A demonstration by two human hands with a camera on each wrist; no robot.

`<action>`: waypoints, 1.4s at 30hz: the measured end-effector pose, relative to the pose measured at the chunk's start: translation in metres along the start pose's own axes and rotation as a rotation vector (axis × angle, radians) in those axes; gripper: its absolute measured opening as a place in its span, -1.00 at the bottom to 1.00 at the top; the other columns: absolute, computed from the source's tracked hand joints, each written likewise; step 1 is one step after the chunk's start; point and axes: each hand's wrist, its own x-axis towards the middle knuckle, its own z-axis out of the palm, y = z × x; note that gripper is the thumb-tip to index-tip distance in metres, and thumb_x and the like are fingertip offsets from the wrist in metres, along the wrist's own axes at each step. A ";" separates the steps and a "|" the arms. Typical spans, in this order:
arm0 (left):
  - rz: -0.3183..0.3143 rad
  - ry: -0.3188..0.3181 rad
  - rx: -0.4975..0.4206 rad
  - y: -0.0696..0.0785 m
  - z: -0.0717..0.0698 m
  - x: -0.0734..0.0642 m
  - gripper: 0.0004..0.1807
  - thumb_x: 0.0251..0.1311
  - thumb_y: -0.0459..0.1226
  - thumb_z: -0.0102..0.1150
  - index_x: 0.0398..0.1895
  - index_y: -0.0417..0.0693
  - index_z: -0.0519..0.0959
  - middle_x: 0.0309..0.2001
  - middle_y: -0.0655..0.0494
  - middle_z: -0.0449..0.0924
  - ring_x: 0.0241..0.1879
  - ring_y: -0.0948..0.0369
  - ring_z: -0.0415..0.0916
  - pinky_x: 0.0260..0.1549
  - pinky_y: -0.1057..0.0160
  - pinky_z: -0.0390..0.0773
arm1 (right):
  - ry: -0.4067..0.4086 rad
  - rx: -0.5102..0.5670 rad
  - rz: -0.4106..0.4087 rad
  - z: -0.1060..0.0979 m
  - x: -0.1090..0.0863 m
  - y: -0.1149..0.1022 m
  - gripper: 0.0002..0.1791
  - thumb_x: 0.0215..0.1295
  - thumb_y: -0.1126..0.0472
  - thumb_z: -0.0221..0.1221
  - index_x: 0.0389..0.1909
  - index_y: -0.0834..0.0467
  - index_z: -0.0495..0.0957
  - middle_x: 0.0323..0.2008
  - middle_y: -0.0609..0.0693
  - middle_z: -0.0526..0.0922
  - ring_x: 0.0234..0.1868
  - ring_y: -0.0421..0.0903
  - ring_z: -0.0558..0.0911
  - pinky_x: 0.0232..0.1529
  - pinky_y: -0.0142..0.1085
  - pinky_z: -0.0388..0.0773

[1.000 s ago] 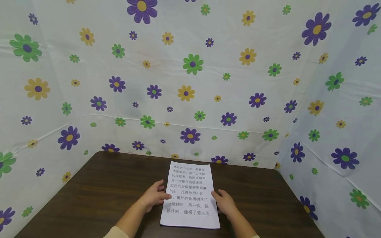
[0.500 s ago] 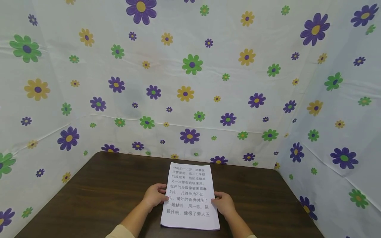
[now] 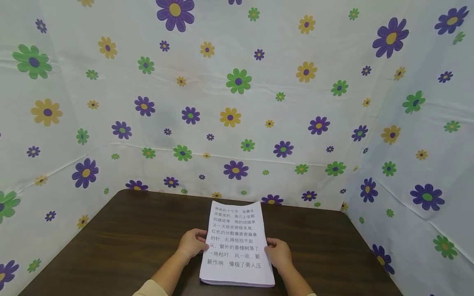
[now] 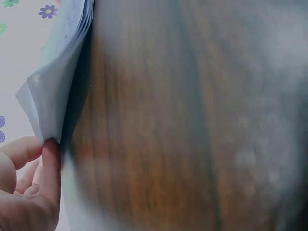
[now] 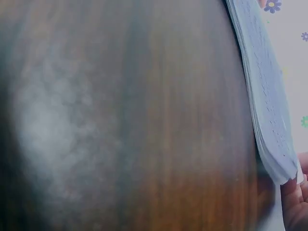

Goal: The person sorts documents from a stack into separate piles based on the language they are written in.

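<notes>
A stack of white paper sheets (image 3: 237,236) printed with lines of dark Chinese characters lies lengthwise at the table's front middle. My left hand (image 3: 191,243) pinches its left edge, thumb on top and fingers beneath. On the opposite side, my right hand (image 3: 279,253) holds the right edge the same way. Both far corners curl upward, and the near edge shows a gap between the layers. The left wrist view shows the sheets (image 4: 53,91) bent up between thumb and finger. In the right wrist view the layered edge (image 5: 255,110) runs down to the right fingers (image 5: 291,202).
The dark brown wooden table (image 3: 122,238) extends on both sides of the stack. White curtains (image 3: 237,115) printed with purple, green and yellow flowers enclose it at the back and sides.
Both hands have closed in on the stack's side edges, the left thumb sliding back toward the edge. The far corners now curl up and the near edge has parted slightly.
</notes>
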 end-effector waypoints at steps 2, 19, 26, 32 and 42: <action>0.003 0.000 -0.016 0.001 -0.001 0.000 -0.48 -0.13 -0.60 0.29 0.03 -0.54 0.49 -0.39 -0.15 0.62 -0.43 0.18 0.57 -0.39 0.11 0.72 | 0.007 0.020 0.002 0.000 0.000 0.000 -0.63 0.14 0.40 0.19 -0.01 0.45 0.60 -0.37 0.13 0.66 -0.38 -0.10 0.56 -0.45 -0.31 0.51; -0.011 0.028 -0.048 0.003 -0.001 0.000 -0.52 -0.09 -0.56 0.27 0.00 -0.54 0.50 -0.43 -0.14 0.69 -0.45 0.17 0.61 -0.45 0.14 0.70 | 0.086 0.111 0.072 0.000 -0.003 -0.001 -0.80 0.14 0.33 0.24 -0.25 0.35 0.69 -0.34 0.17 0.71 -0.37 -0.05 0.62 -0.45 -0.30 0.53; -0.004 0.031 -0.080 0.002 -0.002 0.000 -0.51 -0.06 -0.56 0.26 0.04 -0.52 0.49 -0.41 -0.12 0.67 -0.44 0.18 0.60 -0.43 0.13 0.71 | 0.076 0.175 0.068 0.001 -0.001 0.000 -0.80 0.19 0.32 0.21 -0.21 0.36 0.65 -0.36 0.13 0.66 -0.35 -0.06 0.58 -0.42 -0.32 0.47; -0.018 -0.004 -0.182 -0.003 -0.002 0.004 -0.43 0.05 -0.54 0.18 0.21 -0.45 0.41 -0.33 -0.09 0.61 -0.40 0.20 0.57 -0.39 0.17 0.68 | 0.022 0.274 0.050 0.000 0.001 -0.002 -0.67 0.26 0.32 0.14 0.02 0.35 0.53 -0.34 0.10 0.67 -0.36 -0.11 0.58 -0.38 -0.32 0.51; -0.022 -0.051 -0.255 0.002 -0.004 0.004 -0.40 0.10 -0.55 0.12 0.30 -0.38 0.36 -0.33 -0.05 0.52 -0.39 0.18 0.52 -0.43 0.23 0.65 | -0.026 0.284 0.048 -0.004 0.007 -0.006 -0.54 0.34 0.33 0.08 0.26 0.30 0.44 -0.22 0.16 0.68 -0.33 -0.11 0.62 -0.33 -0.28 0.61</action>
